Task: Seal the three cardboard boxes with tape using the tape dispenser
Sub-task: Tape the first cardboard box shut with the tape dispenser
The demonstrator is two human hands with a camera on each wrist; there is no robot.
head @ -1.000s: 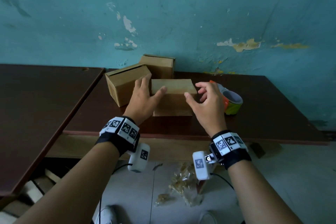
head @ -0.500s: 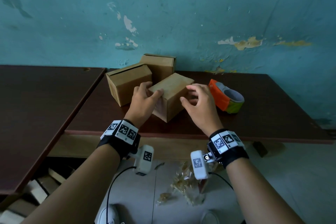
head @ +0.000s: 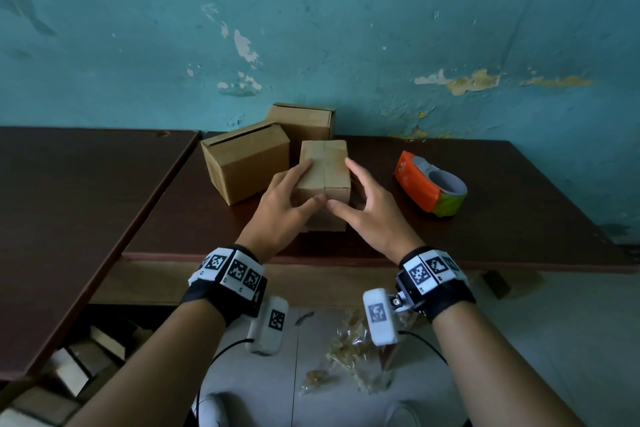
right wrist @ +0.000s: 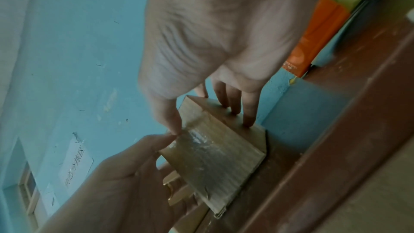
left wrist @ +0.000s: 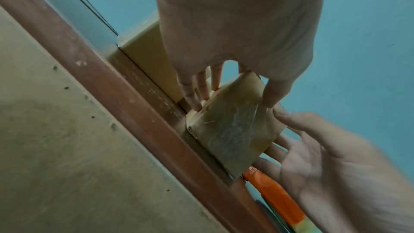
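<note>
A small brown cardboard box [head: 323, 177] stands on the dark brown wooden tabletop [head: 485, 225], near its front edge, held between both hands. The left hand [head: 282, 208] grasps the box's left side, fingers flat against the wall and thumb curled round the near top edge; the right hand [head: 369, 215] takes hold of the right side the same way, its thumb tip meeting the left thumb at the front. The wrist views show glossy clear tape already lying across the near face and top seam, wrinkled in places. Two more plain brown cardboard boxes stand just behind — a wider one [head: 246, 161] to the left with its top flap slightly ajar, and another [head: 304, 121] against the blue-green wall. The orange tape dispenser [head: 431, 189] lies apart on the right, untouched. The held box looks light and probably empty, with thin walls that would dent under a hard squeeze, so it is best gripped near the corners and edges, where the card is stiffest. The taped faces are likely slick, so fingers would hold better on bare cardboard.
</note>
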